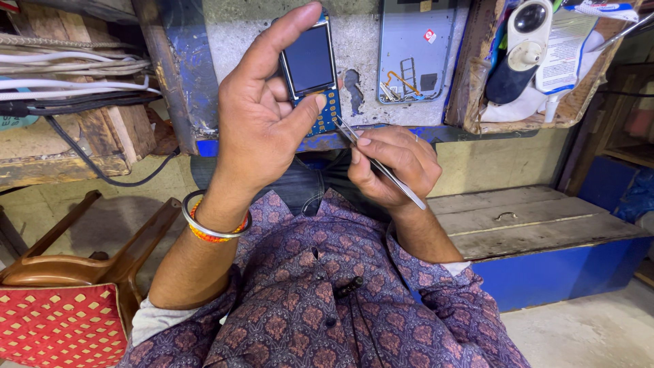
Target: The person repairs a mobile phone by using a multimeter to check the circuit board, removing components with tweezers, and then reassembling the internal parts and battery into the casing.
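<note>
Your left hand [255, 126] is clamped around one phone [310, 65], held up over the worktop's [361, 41] front edge. Right hand [395, 167] pinches one pair of tweezers [381, 167], tips touching the phone's keypad; two bangles [214, 225] on your left wrist.

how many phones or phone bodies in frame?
2. A small blue keypad phone is held up in the left hand. An opened smartphone back shell lies on the bench behind, at top centre. More could be hidden in the clutter.

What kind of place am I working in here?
Likely a small phone repair stall: the left hand holds an opened keypad phone, the right hand tweezers, with a phone back panel ahead.
</note>
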